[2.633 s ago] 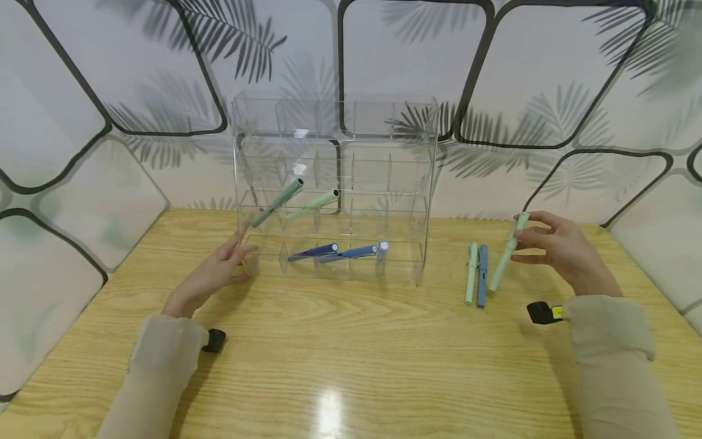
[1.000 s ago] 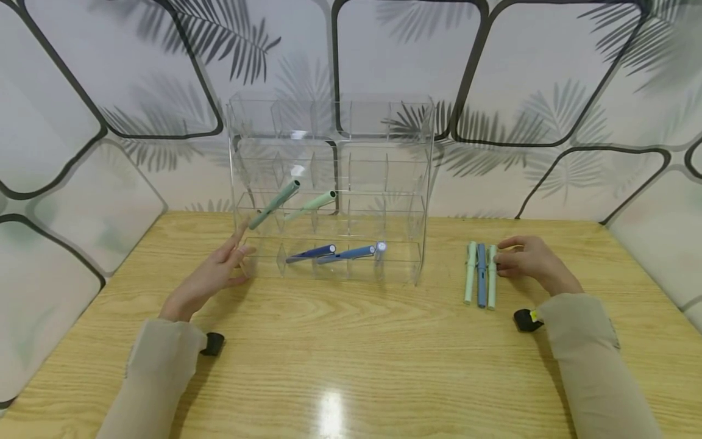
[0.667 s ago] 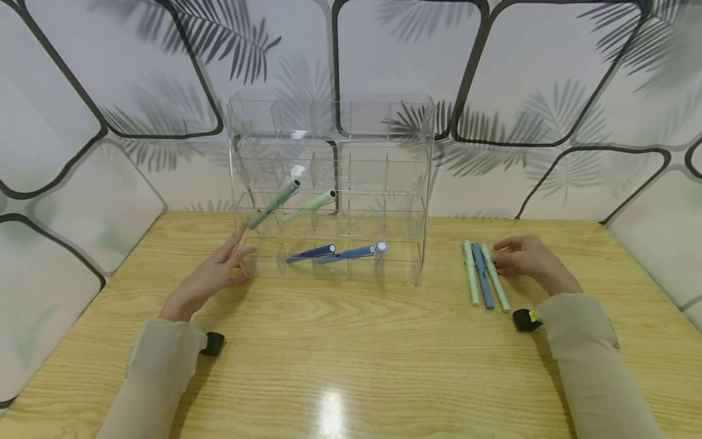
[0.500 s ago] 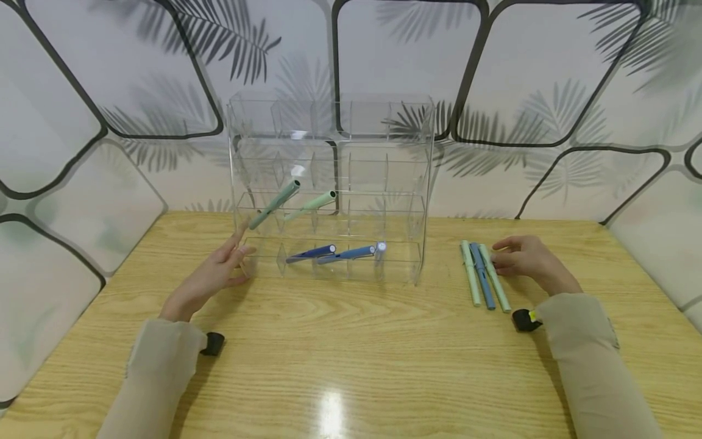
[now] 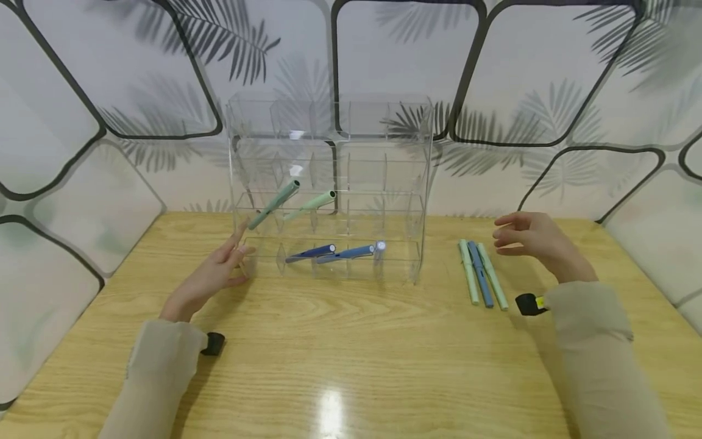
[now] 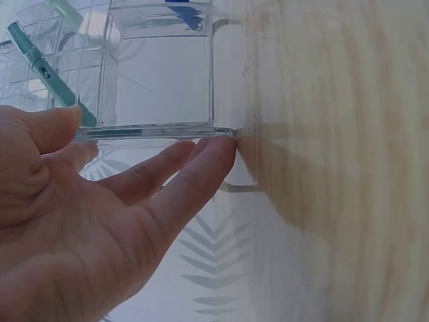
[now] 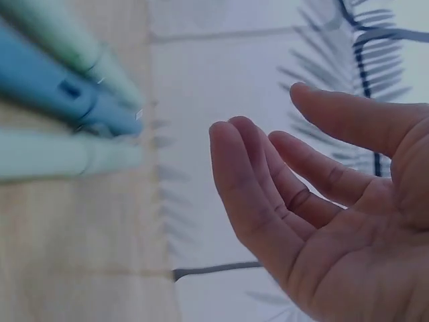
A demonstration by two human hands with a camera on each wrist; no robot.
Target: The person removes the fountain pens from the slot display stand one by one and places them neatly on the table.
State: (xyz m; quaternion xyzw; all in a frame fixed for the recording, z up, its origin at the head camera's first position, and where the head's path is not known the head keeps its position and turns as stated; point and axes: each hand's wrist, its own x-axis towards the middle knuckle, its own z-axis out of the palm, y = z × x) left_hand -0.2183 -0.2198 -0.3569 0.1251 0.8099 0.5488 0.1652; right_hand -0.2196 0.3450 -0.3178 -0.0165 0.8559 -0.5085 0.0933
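My left hand (image 5: 219, 259) touches the left side of a clear acrylic pen rack (image 5: 331, 274); nearly straight fingers lie along its side panel in the left wrist view, thumb at the edge. My right hand (image 5: 540, 241) hovers empty, fingers loosely bent, behind and right of three capped pens on the table: a pale green pen (image 5: 468, 274), a blue pen (image 5: 481, 275) and another pale green pen (image 5: 493, 277). They lie side by side, slightly slanted. One tier of the rack bears a dark green pen (image 5: 275, 204) and a light green pen (image 5: 311, 205), both tilted.
In the rack's lowest tier lie a dark blue pen (image 5: 311, 253), a mid-blue pen (image 5: 347, 254) and a lavender pen (image 5: 380, 250). Wood-grain table (image 5: 340, 341) extends in front. A leaf-patterned wall covering (image 5: 406, 61) rises close behind the rack.
My right hand has laid a pale green pen beside the other two and let go. The three pens have turned to a slant. That hand then rises away; my left hand stays put.
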